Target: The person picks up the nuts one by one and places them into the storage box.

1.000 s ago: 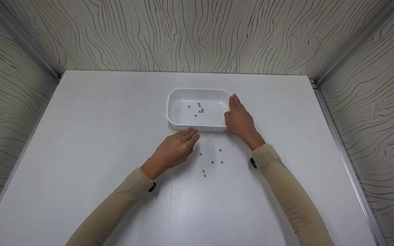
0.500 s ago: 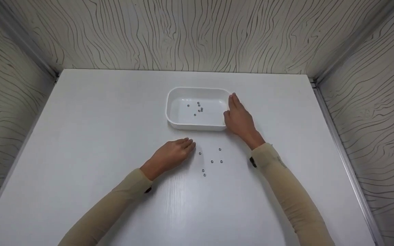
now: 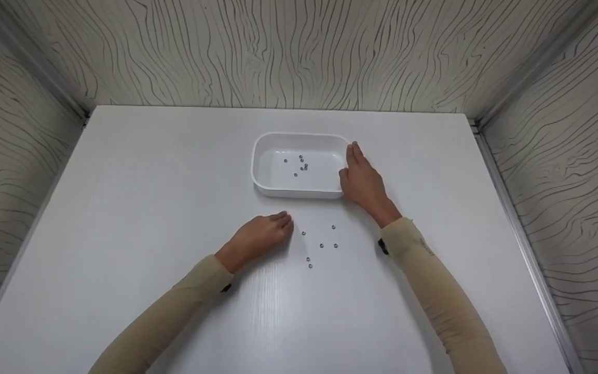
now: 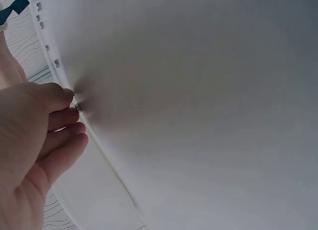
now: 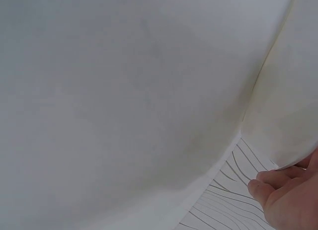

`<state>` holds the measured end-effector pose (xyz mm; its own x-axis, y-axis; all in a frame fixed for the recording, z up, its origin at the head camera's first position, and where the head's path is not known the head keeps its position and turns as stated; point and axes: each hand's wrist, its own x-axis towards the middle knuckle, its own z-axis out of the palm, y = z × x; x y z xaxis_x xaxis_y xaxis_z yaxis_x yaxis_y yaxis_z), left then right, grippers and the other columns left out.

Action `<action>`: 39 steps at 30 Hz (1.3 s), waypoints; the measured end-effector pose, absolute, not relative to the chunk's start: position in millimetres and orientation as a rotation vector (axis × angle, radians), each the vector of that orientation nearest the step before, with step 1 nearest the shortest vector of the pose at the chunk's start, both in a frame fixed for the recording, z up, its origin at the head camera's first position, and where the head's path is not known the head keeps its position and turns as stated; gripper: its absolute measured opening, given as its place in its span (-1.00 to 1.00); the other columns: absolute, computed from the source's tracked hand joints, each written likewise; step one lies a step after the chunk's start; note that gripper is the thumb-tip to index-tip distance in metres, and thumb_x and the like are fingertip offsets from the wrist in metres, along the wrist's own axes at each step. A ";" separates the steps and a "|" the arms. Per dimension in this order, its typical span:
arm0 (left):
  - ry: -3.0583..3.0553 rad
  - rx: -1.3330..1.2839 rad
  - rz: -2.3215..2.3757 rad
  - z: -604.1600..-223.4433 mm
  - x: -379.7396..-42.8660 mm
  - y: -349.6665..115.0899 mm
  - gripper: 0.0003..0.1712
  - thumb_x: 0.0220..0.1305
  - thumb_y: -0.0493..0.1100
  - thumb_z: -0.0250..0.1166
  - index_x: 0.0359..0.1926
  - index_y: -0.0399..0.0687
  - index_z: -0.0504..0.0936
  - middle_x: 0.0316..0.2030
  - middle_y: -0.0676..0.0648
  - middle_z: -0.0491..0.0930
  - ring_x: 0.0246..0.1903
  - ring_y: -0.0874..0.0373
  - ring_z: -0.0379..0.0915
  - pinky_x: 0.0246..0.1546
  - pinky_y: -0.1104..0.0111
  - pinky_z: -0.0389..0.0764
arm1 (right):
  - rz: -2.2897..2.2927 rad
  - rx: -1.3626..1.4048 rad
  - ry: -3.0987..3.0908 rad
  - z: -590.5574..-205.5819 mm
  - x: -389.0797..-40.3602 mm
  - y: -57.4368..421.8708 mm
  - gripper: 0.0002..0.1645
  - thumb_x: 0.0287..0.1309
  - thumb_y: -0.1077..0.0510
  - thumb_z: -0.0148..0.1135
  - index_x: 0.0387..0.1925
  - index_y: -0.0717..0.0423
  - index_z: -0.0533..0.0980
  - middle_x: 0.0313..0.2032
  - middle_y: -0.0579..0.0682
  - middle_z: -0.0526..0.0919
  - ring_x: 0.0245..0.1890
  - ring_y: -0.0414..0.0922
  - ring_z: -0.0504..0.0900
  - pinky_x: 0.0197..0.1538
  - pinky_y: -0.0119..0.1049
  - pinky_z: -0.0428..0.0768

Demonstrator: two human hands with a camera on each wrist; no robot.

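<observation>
A white rectangular tray stands beyond the middle of the table, with several small metal nuts on its floor. My right hand grips its right wall; in the right wrist view the fingers curl at the tray's side. My left hand is low over the table in front of the tray. Thumb and forefinger pinch one small nut, seen in the left wrist view and hidden from the head view. Several more nuts lie loose just right of my left hand.
The white table reaches to a wood-grain patterned wall at the back. Patterned side panels with metal edge strips stand at left and right.
My left hand has drawn back from the tray's front edge toward me and lowered to the table, its fingers closing together. My right hand and the tray have stayed in place.
</observation>
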<state>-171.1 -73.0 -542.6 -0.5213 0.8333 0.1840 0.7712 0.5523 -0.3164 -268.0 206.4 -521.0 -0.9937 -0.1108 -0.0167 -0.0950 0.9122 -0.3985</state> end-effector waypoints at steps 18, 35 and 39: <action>-2.521 -1.349 0.276 -537.0 -165.0 -67.5 -0.86 0.16 -0.37 0.52 -0.28 -0.08 0.80 -0.40 0.02 0.74 -0.48 0.20 0.68 -0.48 0.41 0.75 | -0.653 -0.173 3.039 -522.8 -268.5 206.6 -0.19 0.57 0.06 -0.11 0.65 0.29 -0.05 0.69 0.20 -0.07 0.65 0.17 0.13 0.58 0.13 0.40; -2.535 -1.375 0.308 -536.4 -163.1 -65.2 -0.88 0.19 -0.37 0.50 -0.31 -0.05 0.83 -0.44 0.03 0.76 -0.53 0.22 0.64 -0.50 0.40 0.74 | -0.667 -0.151 3.018 -522.1 -268.7 207.2 -0.18 0.57 0.04 -0.12 0.66 0.26 -0.07 0.70 0.17 -0.10 0.68 0.14 0.07 0.66 0.10 0.27; -2.538 -1.375 0.303 -537.4 -163.8 -66.0 -0.87 0.18 -0.37 0.51 -0.30 -0.05 0.82 -0.44 0.04 0.75 -0.55 0.24 0.61 -0.53 0.41 0.72 | -0.671 -0.154 3.023 -522.6 -268.9 207.6 -0.18 0.57 0.04 -0.11 0.66 0.26 -0.07 0.70 0.18 -0.10 0.68 0.14 0.07 0.65 0.10 0.28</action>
